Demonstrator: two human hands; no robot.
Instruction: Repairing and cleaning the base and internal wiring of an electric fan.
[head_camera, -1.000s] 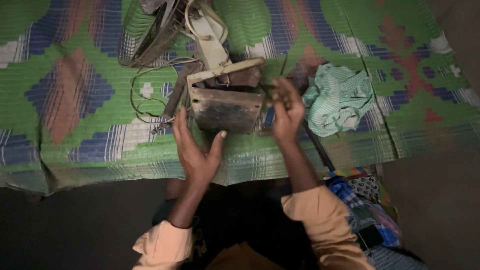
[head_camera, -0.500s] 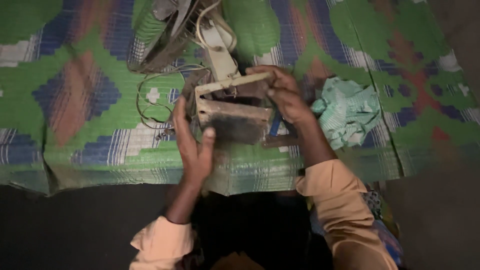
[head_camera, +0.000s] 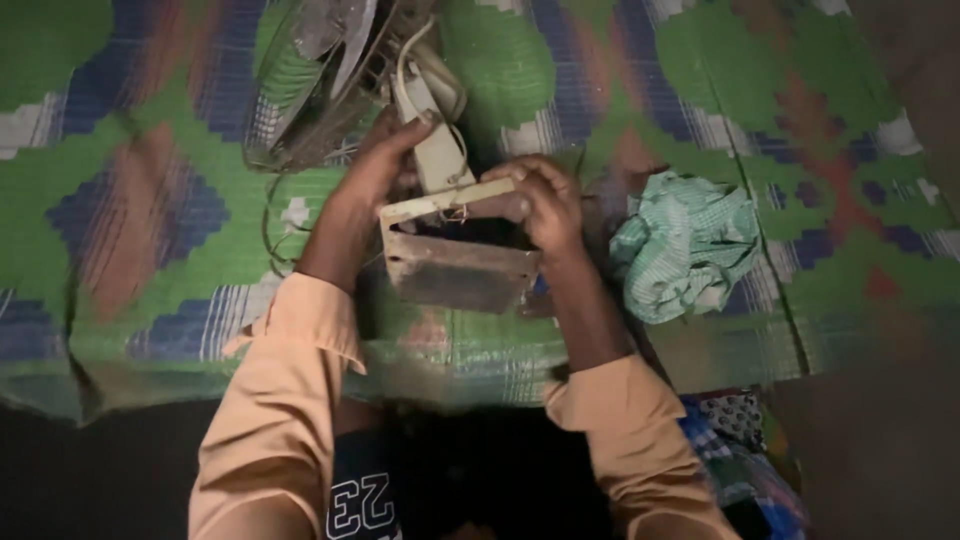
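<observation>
Patterned mat on floor. Both hands on fan base: left hand fingers wrapped round stem, right hand fingers clamped on top edge. Step: base being worked apart; next needs steady hold. Cloth near right edge.

No packages, labels, signs or screens anywhere in view.

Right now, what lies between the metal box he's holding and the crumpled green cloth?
In the head view, only the right hand gripping the metal box, then a bare strip of woven mat before the green cloth.
</observation>
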